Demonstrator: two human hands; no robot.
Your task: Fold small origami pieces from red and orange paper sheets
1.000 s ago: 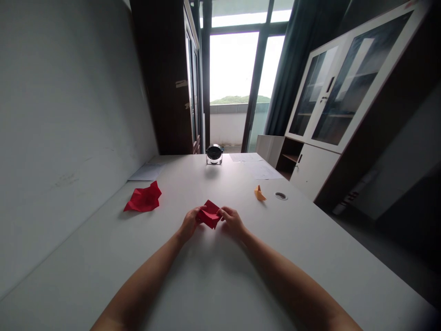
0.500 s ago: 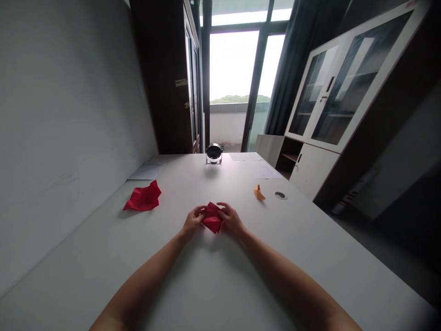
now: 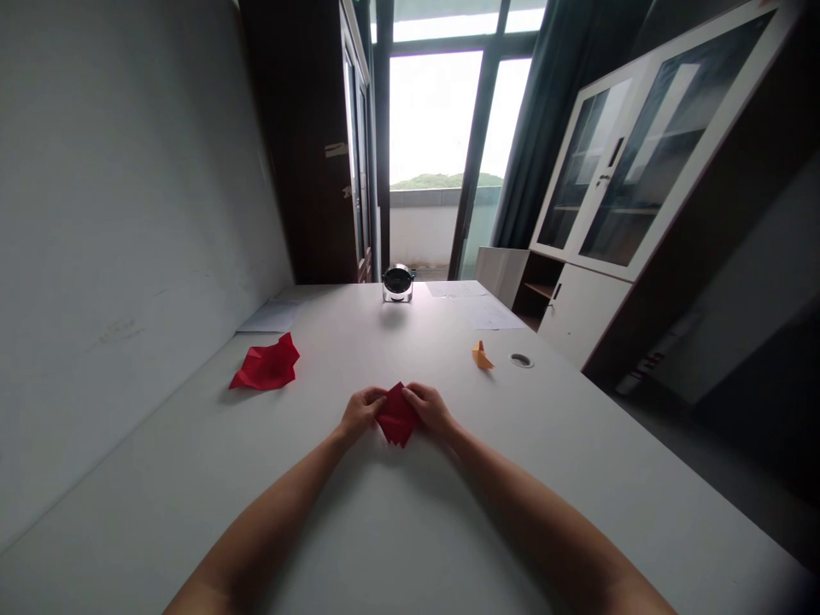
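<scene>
A small folded piece of red paper is held between both hands above the middle of the white table. My left hand pinches its left edge between thumb and fingers. On the opposite side, my right hand grips the paper near its top right edge, thumb on the near face. The paper's upper corner points away from me, and its lower edge shows several jagged points. Some fingertips are hidden behind the paper.
A creased red sheet lies at the left. To the right are an orange folded-paper figure and a round cable hole. A round black object on a stand stands at the far end, with white papers at its right.
The red paper has tilted and come slightly nearer to me, showing more of its jagged lower edge. My right fingers have closed in round its top right edge.
</scene>
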